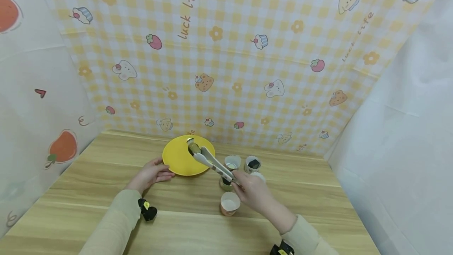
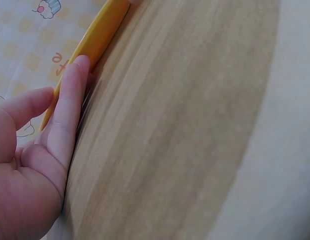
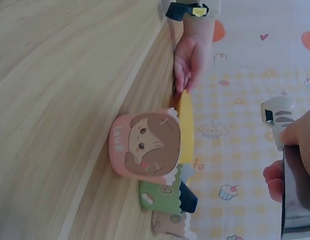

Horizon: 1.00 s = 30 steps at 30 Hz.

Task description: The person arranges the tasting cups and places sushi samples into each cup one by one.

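Note:
My left hand (image 1: 152, 173) is at the left edge of a yellow plate (image 1: 177, 154), pinching its rim between thumb and fingers (image 2: 70, 95). My right hand (image 1: 253, 190) grips a pair of tongs (image 1: 216, 164) that reaches left over the plate. Between the tong tips is a small dark olive-green piece (image 1: 194, 148), its exact kind unclear. In the right wrist view the striped white part of the tongs shows beside the fingers, and the tips are out of sight.
Several paper baking cups stand right of the plate: a pink one (image 1: 230, 203) nearest, a green one (image 3: 160, 195) with a dark piece, another (image 1: 253, 164) with a dark chunk, and a pale one (image 1: 232, 162). A checked cloth (image 1: 219, 62) hangs behind the wooden table (image 1: 191, 227).

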Each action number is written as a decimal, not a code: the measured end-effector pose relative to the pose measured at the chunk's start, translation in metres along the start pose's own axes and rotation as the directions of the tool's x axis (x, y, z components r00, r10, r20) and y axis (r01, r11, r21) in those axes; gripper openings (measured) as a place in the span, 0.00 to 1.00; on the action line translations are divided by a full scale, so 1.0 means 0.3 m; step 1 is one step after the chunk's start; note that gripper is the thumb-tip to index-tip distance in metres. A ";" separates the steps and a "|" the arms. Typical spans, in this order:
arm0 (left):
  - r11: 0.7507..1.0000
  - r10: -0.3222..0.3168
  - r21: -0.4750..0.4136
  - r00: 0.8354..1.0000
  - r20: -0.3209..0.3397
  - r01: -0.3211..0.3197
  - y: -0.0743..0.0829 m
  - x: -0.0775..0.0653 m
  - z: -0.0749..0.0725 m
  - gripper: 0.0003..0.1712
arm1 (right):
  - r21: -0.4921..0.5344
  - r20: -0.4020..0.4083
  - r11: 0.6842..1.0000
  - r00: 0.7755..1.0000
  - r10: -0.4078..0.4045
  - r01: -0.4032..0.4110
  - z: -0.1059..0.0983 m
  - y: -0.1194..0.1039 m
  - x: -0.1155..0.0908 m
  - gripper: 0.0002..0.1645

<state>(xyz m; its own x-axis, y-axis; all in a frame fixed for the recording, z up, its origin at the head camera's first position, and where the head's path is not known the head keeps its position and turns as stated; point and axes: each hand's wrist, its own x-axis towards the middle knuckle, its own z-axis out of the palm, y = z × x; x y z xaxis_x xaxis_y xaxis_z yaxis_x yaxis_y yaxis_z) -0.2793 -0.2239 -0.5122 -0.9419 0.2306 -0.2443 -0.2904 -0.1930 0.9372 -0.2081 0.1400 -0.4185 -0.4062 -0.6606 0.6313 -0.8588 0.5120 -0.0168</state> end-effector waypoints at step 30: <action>1.000 0.008 0.022 1.000 0.010 -0.008 0.000 -0.002 -0.003 0.38 | 0.067 -0.004 0.998 1.000 0.018 -0.017 -0.086 0.080 -0.170 0.21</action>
<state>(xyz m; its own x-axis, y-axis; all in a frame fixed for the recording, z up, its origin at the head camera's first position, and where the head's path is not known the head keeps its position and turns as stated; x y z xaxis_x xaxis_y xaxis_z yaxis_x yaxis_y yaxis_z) -0.2789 -0.2249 -0.5123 -0.9423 0.2390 -0.2343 -0.2789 -0.1740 0.9444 -0.1999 0.2000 -0.4312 -0.4201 -0.6491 0.6342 -0.8706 0.4854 -0.0800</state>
